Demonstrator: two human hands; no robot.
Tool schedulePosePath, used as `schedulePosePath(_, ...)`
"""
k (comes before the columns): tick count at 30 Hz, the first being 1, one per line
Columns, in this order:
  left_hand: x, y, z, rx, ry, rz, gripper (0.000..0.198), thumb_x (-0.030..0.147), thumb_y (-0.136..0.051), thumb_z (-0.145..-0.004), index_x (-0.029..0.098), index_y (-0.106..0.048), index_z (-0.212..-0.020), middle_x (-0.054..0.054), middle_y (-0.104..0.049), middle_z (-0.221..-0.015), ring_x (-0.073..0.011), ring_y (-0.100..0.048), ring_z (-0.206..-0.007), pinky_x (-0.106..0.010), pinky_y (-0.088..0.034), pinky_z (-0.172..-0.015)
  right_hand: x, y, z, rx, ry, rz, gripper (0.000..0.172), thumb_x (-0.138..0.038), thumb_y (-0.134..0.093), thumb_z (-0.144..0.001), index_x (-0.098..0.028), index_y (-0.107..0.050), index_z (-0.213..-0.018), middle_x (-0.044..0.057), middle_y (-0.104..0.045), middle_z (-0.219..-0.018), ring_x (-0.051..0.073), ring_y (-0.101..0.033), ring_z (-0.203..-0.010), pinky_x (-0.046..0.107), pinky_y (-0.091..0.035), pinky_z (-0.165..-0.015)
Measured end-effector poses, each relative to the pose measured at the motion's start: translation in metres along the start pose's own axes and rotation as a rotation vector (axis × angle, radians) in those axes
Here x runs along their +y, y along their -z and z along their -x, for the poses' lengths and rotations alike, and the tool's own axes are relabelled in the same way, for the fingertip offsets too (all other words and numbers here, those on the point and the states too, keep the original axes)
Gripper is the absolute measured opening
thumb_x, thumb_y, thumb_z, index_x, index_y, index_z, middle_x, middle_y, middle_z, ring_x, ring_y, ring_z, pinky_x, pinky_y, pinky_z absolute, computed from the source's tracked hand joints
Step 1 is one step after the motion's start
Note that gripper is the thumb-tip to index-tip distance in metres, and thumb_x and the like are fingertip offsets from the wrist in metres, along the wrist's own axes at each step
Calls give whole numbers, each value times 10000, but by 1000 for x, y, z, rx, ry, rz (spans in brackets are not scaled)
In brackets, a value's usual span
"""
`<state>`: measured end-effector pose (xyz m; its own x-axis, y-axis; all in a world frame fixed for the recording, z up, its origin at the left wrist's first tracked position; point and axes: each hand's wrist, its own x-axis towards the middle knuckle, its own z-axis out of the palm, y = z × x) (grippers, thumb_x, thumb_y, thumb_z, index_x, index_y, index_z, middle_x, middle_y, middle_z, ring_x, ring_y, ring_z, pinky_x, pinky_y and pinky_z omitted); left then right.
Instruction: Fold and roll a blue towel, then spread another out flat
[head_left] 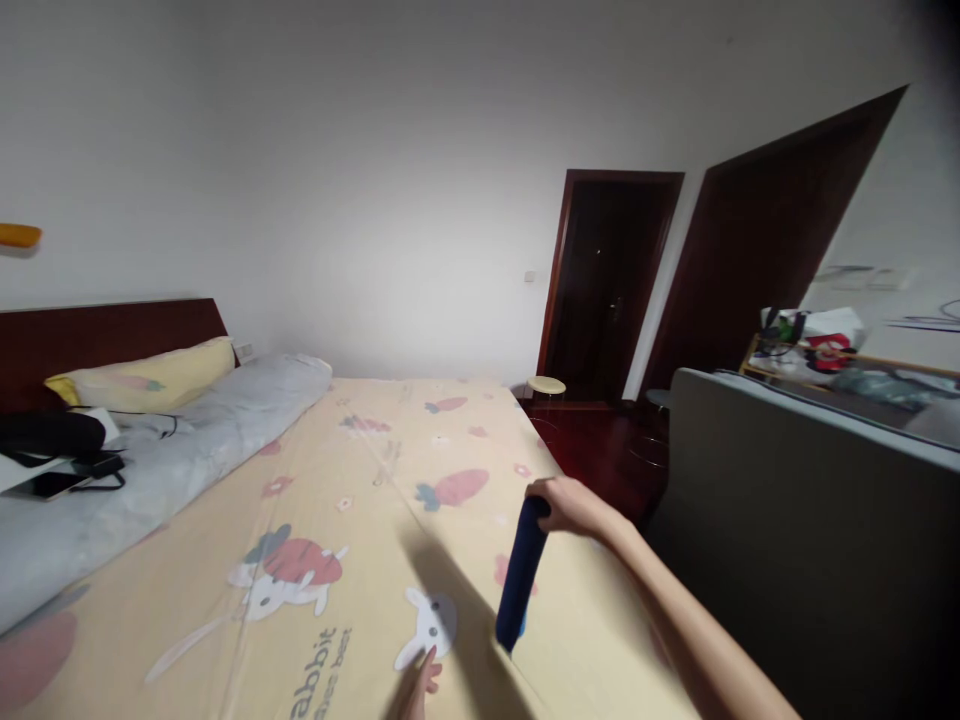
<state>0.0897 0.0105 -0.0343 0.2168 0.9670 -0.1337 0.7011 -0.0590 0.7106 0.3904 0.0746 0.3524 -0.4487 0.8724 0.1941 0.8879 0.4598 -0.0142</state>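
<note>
My right hand (pixel 562 503) is closed around the upper end of a long, dark blue, tube-shaped thing (pixel 522 575), perhaps a folded umbrella. It is held nearly upright, leaning a little, with its lower end at or just above the patterned bed sheet (pixel 360 560); whether it touches I cannot tell. A bit of lighter blue shows by that end. At the bottom edge, my left hand (pixel 422 692) is only partly in view, over the printed rabbit. Its visible fingers are apart and nothing shows in them.
Along the bed's left side lie a grey quilt (pixel 247 410), a yellow pillow (pixel 161 375), a phone (pixel 49 486) and a black bag (pixel 52 437). A dark grey panel (pixel 795 540) stands at right. Past the bed are a round stool (pixel 546 385) and a dark door (pixel 611 290).
</note>
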Motion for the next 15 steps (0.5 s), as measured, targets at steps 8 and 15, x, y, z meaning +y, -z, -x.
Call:
schedulePosePath(8,-5,9,-2,-104,160,241,799,453,-546,-670,259,-346,-1418,-65,-556,-1389,-190,-548,-1213,-292,-483,-988,101,-35,22,198,-171,225,325,-139,-408,-788,-173,-625,-1028,122,-672,-1047,212,-587,-962,363,-413,-852)
schedulePosePath(15,8,12,-36,-199,440,446,709,675,-253,-762,236,-585,-1208,-74,-692,-1205,-219,-654,-1091,-357,-496,-989,125,-209,148,289,-398,223,512,-101,-299,-736,-237,-719,-994,112,-729,-1063,232,-675,-992,364,-574,-805)
